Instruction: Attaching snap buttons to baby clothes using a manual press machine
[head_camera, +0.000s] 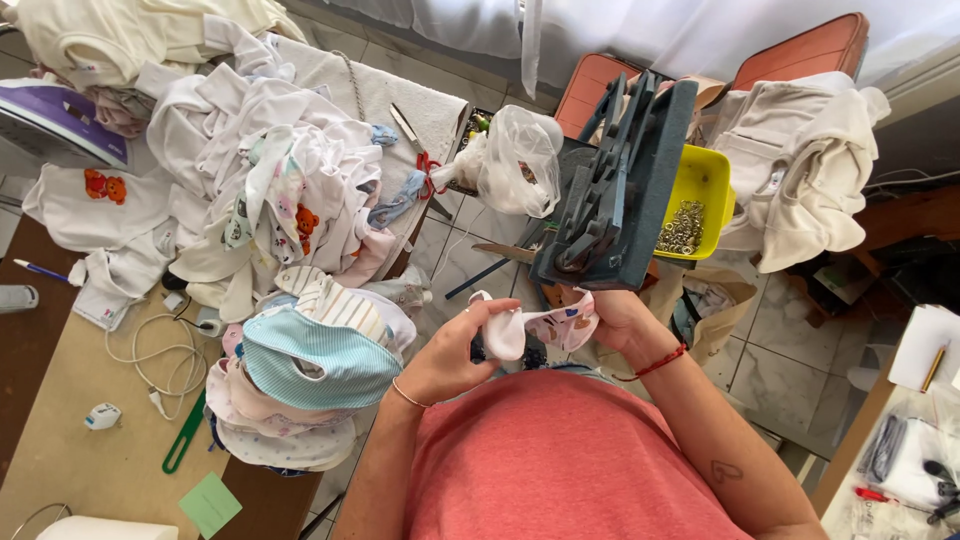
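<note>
My left hand (462, 350) and my right hand (610, 322) hold a small white and pink patterned baby garment (535, 328) between them, just under the base of a dark blue-green snap press (615, 190). The left fingers pinch the white edge of the cloth; the right hand grips the patterned part from beneath. A red string bracelet circles the right wrist. A yellow tray (705, 180) with several small metal rings sits beside the press on its right.
A stack of bibs topped by a teal striped one (315, 360) lies at left on the table (90, 470). A heap of white baby clothes (270, 170), scissors with red handles (420, 150), a clear plastic bag (520, 155), cream garments (800, 170) on a chair.
</note>
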